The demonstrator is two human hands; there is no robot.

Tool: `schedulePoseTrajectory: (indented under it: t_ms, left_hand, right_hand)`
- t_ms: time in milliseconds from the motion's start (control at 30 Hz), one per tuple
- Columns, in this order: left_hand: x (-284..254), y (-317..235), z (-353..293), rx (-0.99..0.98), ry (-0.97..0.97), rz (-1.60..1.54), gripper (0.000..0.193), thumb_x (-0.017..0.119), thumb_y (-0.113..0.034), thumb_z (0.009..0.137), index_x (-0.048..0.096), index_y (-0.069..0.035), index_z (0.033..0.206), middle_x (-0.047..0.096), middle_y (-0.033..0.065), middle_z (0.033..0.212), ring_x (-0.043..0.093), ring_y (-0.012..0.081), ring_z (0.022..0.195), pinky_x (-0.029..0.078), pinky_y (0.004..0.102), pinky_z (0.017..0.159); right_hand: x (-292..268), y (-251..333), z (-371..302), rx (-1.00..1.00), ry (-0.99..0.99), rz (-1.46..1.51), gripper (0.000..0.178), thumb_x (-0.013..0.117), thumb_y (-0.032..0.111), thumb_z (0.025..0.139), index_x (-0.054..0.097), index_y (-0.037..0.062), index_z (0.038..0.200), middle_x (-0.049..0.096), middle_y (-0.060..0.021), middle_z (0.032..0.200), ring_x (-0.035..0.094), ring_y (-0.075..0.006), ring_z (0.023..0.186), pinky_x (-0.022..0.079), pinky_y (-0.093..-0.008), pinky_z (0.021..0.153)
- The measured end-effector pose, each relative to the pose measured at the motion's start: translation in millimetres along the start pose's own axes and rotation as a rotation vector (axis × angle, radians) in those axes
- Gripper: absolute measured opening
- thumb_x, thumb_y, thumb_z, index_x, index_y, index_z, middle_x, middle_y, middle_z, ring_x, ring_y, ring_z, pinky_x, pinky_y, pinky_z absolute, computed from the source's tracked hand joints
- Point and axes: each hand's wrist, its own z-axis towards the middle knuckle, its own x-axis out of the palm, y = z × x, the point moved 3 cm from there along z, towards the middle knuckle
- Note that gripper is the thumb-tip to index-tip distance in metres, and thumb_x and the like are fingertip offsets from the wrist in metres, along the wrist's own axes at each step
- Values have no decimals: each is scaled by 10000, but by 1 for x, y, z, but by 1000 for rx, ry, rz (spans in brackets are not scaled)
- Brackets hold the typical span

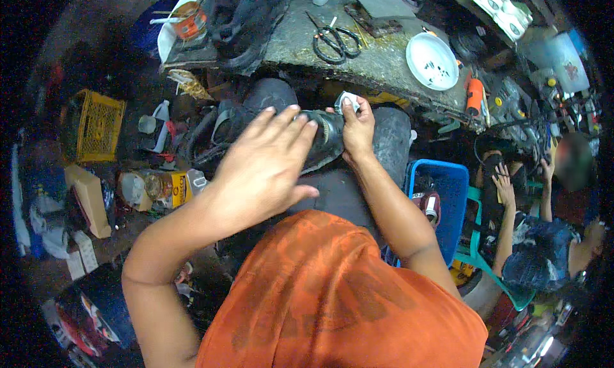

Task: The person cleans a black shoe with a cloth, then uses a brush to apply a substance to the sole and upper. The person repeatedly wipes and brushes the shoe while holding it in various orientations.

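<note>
Across my lap lies a black shoe, its opening toward my right hand. My left hand is stretched flat over it with the fingers spread, hiding part of the shoe; whether the fingertips touch it I cannot tell. Between the thumb and fingers of my right hand, a small whitish folded piece is pinched, cloth or paper. That hand is at the shoe's right end. Beyond the left hand, another dark shoe or strapped piece lies by my knee.
Ahead stands a worn workbench with black-handled scissors, a white round dish and a black bag. A blue basket is at my right, a yellow crate at far left. Another person sits at right.
</note>
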Motion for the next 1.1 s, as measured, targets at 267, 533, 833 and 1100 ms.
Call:
schedulePoseTrajectory:
  t_ms: [267, 533, 833, 1100]
  left_hand:
    - [79, 50, 12, -70, 226, 49, 1017, 914, -533, 559, 552, 15, 1336, 588, 153, 1315, 505, 324, 1314, 307, 477, 1187]
    - [73, 41, 6, -16, 13, 115, 1002, 922, -499, 569, 543, -19, 1363, 602, 135, 1253, 546, 309, 1208, 351, 475, 1126]
    - [82, 7, 75, 143, 271, 36, 851, 899, -458, 628, 605, -20, 1295, 651, 129, 1177, 579, 302, 1169, 409, 452, 1023]
    - [105, -27, 94, 93, 214, 181, 1084, 901, -537, 608, 465, 6, 1439, 628, 144, 1187, 575, 307, 1136, 379, 493, 1054]
  right_hand:
    - [-15, -19, 2, -59, -48, -131, 251, 647, 141, 1016, 518, 7, 1183, 645, -125, 1035, 729, -267, 800, 613, -364, 704]
    - [-8, 12, -15, -193, 71, -233, 226, 688, 129, 991, 596, 4, 1156, 668, -74, 1020, 677, -170, 889, 586, -319, 760]
    - [-73, 142, -49, -329, -31, -540, 231, 753, 117, 935, 682, 8, 1126, 724, -44, 979, 660, -98, 867, 539, -270, 755]
    - [-86, 122, -68, -187, 109, -1053, 282, 581, 273, 1052, 527, 49, 1214, 684, -152, 1021, 698, -269, 935, 553, -389, 805]
